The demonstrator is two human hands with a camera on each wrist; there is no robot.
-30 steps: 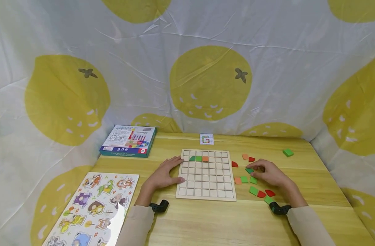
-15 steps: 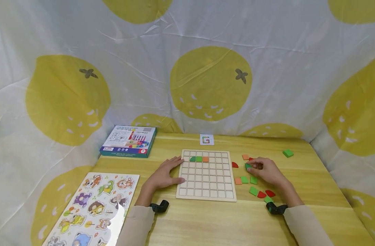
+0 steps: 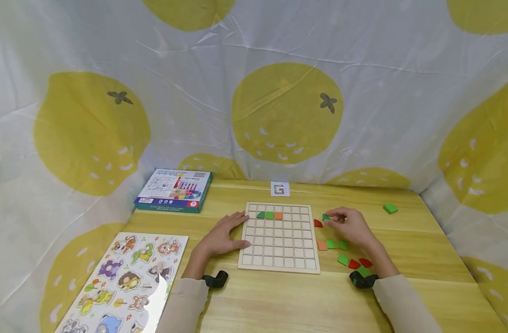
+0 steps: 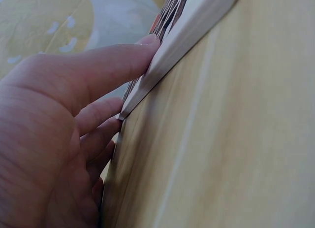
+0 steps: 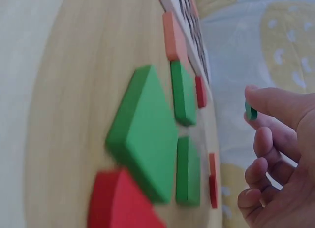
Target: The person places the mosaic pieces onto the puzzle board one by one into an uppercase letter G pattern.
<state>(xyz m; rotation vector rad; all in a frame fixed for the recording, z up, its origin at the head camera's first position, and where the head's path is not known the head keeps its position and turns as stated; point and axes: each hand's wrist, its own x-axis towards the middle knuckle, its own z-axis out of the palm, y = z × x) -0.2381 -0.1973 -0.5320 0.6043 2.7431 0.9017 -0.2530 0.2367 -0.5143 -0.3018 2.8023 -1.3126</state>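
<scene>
A wooden grid board (image 3: 279, 243) lies in the middle of the table. In its second row sit a dark green quarter-round tile (image 3: 260, 215), a green square tile (image 3: 269, 215) and an orange square tile (image 3: 278, 215). My left hand (image 3: 221, 236) rests at the board's left edge, fingers extended, the thumb on the rim. Between thumb and index finger my right hand (image 3: 351, 225) pinches a dark green tile (image 5: 251, 111), raised off the table just right of the board. Below the held tile's left side lies a red quarter-round tile (image 3: 318, 223).
Right of the board are loose tiles: an orange square (image 3: 322, 245), several green squares (image 3: 343, 259) and red quarter-rounds (image 3: 365, 262). A green block (image 3: 390, 207) stands farther right. A pattern card (image 3: 280, 188) lies behind the board. At left are a box (image 3: 173, 190) and an animal puzzle (image 3: 127, 282).
My right hand has picked up the dark green tile and carried it left toward the board. The left hand has stayed in place.
</scene>
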